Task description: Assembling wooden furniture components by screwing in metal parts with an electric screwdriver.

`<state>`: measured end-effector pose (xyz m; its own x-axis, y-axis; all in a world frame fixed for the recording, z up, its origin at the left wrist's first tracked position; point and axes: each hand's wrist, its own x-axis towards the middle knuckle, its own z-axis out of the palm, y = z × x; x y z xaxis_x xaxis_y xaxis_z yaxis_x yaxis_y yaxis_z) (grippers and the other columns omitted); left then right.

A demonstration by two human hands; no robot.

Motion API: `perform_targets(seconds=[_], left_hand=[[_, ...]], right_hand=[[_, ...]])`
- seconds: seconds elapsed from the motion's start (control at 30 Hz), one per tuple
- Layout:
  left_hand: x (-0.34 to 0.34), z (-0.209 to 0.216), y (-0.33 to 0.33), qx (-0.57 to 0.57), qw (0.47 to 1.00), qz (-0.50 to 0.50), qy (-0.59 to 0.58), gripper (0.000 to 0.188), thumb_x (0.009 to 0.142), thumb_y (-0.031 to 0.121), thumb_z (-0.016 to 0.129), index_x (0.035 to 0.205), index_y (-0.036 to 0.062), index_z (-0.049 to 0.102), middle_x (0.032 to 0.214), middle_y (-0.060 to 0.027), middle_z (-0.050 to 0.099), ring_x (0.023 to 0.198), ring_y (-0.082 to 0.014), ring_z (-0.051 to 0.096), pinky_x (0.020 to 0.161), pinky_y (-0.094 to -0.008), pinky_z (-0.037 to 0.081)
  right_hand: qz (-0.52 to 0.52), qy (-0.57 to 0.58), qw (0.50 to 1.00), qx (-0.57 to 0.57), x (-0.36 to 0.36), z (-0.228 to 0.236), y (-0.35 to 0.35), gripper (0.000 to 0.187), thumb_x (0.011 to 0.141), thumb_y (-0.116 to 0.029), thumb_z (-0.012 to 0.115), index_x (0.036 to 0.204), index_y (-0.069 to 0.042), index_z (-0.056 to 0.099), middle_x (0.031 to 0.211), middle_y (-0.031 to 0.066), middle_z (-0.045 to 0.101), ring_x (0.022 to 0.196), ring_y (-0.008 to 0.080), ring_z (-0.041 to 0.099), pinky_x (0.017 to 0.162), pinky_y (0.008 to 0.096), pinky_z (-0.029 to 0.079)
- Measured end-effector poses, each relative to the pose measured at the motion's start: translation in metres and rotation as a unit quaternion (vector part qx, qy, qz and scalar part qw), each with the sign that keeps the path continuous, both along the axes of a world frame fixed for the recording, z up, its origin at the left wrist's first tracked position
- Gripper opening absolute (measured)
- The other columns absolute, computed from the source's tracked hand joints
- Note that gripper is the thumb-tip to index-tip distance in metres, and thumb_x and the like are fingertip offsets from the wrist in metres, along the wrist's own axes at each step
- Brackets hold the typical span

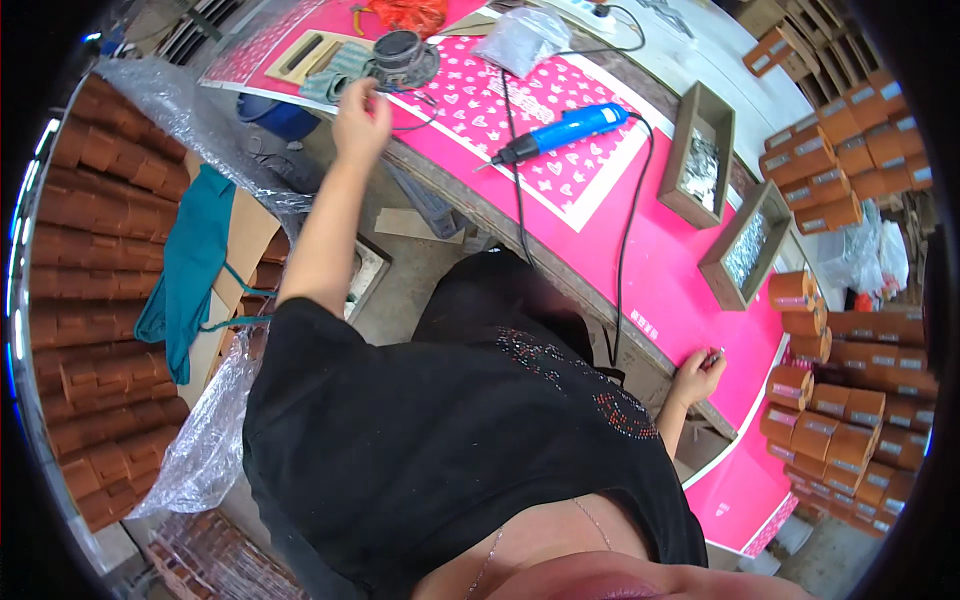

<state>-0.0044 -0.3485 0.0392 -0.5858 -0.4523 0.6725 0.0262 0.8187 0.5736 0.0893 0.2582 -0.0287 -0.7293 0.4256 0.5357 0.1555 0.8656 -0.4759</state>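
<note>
My left hand reaches over the bench's left part, its fingers loosely bent and apart. Just beyond its fingertips lie a grey-green striped cloth and a dark round object that I cannot identify. On the pink sheet at the right, my right hand is closed in a pinch. A small dark and silvery bit shows at its fingertips, too small to name. Between the hands rests a blue electric screwdriver with a black nose, its bit pointing left.
Two wooden trays, one with flat metal parts and another with small silvery pieces, stand right of the screwdriver. Black cables cross the bench edge. Brown blocks are stacked at both sides. A plastic bag lies farther back.
</note>
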Motion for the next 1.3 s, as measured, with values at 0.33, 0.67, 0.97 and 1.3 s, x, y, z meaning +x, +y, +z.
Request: perform_targets(seconds=[0.33, 0.67, 0.97, 1.3], left_hand=[[-0.049, -0.021, -0.132, -0.052, 0.881, 0.172, -0.438, 0.03, 0.076, 0.016, 0.055, 0.105, 0.0109, 0.06, 0.115, -0.0204, 0.055, 0.106, -0.0364, 0.054, 0.086, -0.0445, 0.046], [0.017, 0.086, 0.006, 0.449, 0.862, -0.207, 0.111, 0.028, 0.077, -0.003, 0.043, 0.103, -0.0016, 0.054, 0.098, -0.0126, 0.06, 0.079, -0.0193, 0.063, 0.069, -0.0305, 0.053], [0.075, 0.068, 0.203, 0.628, 0.553, -0.53, -0.137, 0.035, 0.087, 0.012, 0.046, 0.117, -0.0051, 0.048, 0.111, -0.0162, 0.057, 0.098, -0.0221, 0.059, 0.083, -0.0336, 0.048], [0.081, 0.061, 0.226, 0.577, 0.437, -0.638, -0.264, 0.037, 0.09, 0.016, 0.046, 0.12, -0.0058, 0.047, 0.113, -0.0136, 0.055, 0.103, -0.0178, 0.054, 0.09, -0.031, 0.042]], right_hand=[[0.041, 0.038, 0.99, -0.126, -0.001, -0.002, 0.01, 0.017, 0.085, -0.016, 0.059, 0.096, -0.003, 0.054, 0.061, -0.0022, 0.045, 0.052, 0.0077, 0.042, 0.045, 0.0242, 0.035], [0.307, -0.02, 0.868, -0.39, -0.025, 0.116, -0.128, 0.035, 0.086, -0.007, 0.055, 0.119, -0.008, 0.043, 0.078, 0.0002, 0.049, 0.061, 0.0063, 0.047, 0.054, 0.0211, 0.041], [0.569, -0.236, 0.679, -0.4, -0.008, 0.165, -0.21, 0.033, 0.088, -0.015, 0.056, 0.118, -0.003, 0.047, 0.073, 0.0009, 0.051, 0.059, 0.006, 0.048, 0.052, 0.0215, 0.041], [0.503, -0.301, 0.566, -0.579, 0.005, 0.148, -0.178, 0.025, 0.089, -0.014, 0.055, 0.103, -0.004, 0.038, 0.068, 0.0062, 0.051, 0.044, 0.0063, 0.04, 0.038, 0.0207, 0.029]])
